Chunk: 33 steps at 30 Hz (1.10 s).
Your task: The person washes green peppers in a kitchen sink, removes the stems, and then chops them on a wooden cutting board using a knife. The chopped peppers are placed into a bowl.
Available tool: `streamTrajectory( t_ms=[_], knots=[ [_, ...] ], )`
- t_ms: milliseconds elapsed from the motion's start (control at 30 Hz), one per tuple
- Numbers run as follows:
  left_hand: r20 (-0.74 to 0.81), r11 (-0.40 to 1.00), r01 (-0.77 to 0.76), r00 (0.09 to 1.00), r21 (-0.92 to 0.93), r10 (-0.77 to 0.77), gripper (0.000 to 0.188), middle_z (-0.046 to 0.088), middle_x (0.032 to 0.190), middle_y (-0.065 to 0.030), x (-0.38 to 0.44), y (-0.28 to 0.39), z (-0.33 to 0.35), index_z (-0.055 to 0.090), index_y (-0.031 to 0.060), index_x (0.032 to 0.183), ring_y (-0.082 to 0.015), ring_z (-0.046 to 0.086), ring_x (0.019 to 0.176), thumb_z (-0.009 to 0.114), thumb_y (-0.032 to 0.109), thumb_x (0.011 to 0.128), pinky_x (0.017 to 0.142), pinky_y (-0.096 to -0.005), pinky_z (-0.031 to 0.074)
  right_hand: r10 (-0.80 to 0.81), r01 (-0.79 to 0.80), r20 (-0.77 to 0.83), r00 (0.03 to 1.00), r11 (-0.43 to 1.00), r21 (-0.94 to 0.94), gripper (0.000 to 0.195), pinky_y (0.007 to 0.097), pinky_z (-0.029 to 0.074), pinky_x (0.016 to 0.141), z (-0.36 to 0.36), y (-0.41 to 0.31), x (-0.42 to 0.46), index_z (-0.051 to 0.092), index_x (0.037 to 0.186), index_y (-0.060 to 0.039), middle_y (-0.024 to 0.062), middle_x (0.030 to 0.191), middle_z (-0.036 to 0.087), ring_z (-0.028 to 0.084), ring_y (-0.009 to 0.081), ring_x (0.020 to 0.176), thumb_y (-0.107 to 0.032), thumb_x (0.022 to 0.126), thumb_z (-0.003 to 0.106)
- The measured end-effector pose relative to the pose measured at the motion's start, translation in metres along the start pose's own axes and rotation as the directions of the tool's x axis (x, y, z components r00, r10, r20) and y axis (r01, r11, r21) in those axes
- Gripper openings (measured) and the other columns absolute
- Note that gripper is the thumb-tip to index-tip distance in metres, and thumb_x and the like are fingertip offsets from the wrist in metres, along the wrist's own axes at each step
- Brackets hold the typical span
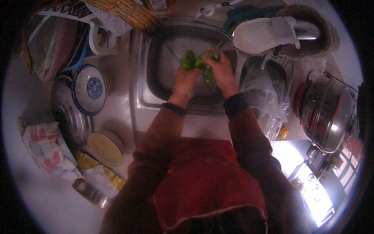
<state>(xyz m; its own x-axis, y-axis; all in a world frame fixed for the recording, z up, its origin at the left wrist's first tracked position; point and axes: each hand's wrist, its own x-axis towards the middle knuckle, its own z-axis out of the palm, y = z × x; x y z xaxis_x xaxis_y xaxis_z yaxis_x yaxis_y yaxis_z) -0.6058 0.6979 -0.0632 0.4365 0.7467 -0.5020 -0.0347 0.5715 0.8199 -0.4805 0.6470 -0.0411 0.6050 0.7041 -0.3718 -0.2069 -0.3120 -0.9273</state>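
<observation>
Over the stainless steel sink basin [163,84], my left hand [186,79] grips a green pepper [188,60]. A thin, dark, straight object [173,55] juts up beside that hand; whether the hand holds it too, I cannot tell. My right hand [221,68] is closed around more green peppers [208,76], one of them hanging below the fingers. The two hands nearly meet at a pepper piece [200,62] between them. A blurred streak, seemingly water, runs to the right hand from a pale cloth-covered metal spout [263,33].
Right of the basin, a clear plastic bag [264,90] lies over a smaller basin. Farther right stands a glass-lidded pot [328,114]. A blue-rimmed bowl [89,90], a metal pot lid [70,111] and a cream bowl [105,149] are on the left. A straw brush [128,13] overhangs the sink's back corner.
</observation>
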Motion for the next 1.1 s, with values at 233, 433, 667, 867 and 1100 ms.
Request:
streamTrajectory(
  t_ms=[233,433,667,867,1100],
  knots=[
    [0.065,0.987,-0.034,0.998,0.158,0.024,0.031,0.066,0.096,-0.0045,0.003,0.007,-0.01,0.063,-0.0006,0.105,-0.0149,0.06,0.084,0.068,0.014,0.078,0.075,-0.0298,0.047,0.116,-0.141,0.099,0.988,0.94,0.31,0.036,0.028,0.047,0.077,-0.008,-0.003,0.005,0.061,0.108,-0.0031,0.0043,0.097,0.064,0.058,0.0143,0.086,-0.018,0.077,0.072],
    [0.042,0.987,-0.097,0.995,0.128,0.092,0.033,0.066,0.096,-0.0049,0.003,0.007,-0.002,0.063,-0.0008,0.104,-0.0151,0.061,0.086,0.072,0.019,0.079,0.077,-0.0298,0.047,0.028,-0.027,-0.019,0.999,0.999,0.045,0.038,0.0291,0.047,0.073,-0.002,0.011,0.012,0.062,0.104,-0.0011,0.0059,0.094,0.064,0.059,0.0149,0.083,-0.022,0.073,0.074],
    [0.039,0.954,0.06,0.996,0.293,-0.075,0.032,0.067,0.092,-0.0057,0.011,0.026,0.008,0.063,-0.0005,0.103,-0.0137,0.062,0.078,0.075,0.017,0.079,0.067,-0.0272,0.05,0.182,-0.181,-0.022,0.983,0.982,0.045,0.041,0.03,0.047,0.069,-0.01,-0.007,0.009,0.063,0.103,0.0017,0.0073,0.092,0.065,0.059,0.0151,0.079,-0.026,0.076,0.074],
    [0.191,0.972,0.054,0.977,0.228,-0.099,0.021,0.064,0.081,-0.0048,0.013,0.024,0.005,0.062,-0.002,0.093,-0.0131,0.06,0.062,0.069,0.007,0.075,0.056,-0.0272,0.047,0.161,-0.158,-0.044,0.986,0.984,0.078,0.041,0.0297,0.047,0.067,-0.017,-0.008,0.001,0.063,0.101,0.0018,0.0076,0.091,0.065,0.059,0.0152,0.079,-0.03,0.078,0.073],
    [0.206,0.969,0.035,0.975,0.245,-0.087,0.032,0.067,0.096,-0.0069,0.011,0.015,-0.009,0.062,-0.0013,0.107,-0.016,0.064,0.084,0.07,0.011,0.078,0.074,-0.0286,0.051,0.103,-0.103,-0.01,0.995,0.995,0.019,0.038,0.0299,0.048,0.07,-0.018,0.01,0.003,0.062,0.1,0.0006,0.007,0.094,0.065,0.059,0.015,0.08,-0.026,0.076,0.075]
  ],
)
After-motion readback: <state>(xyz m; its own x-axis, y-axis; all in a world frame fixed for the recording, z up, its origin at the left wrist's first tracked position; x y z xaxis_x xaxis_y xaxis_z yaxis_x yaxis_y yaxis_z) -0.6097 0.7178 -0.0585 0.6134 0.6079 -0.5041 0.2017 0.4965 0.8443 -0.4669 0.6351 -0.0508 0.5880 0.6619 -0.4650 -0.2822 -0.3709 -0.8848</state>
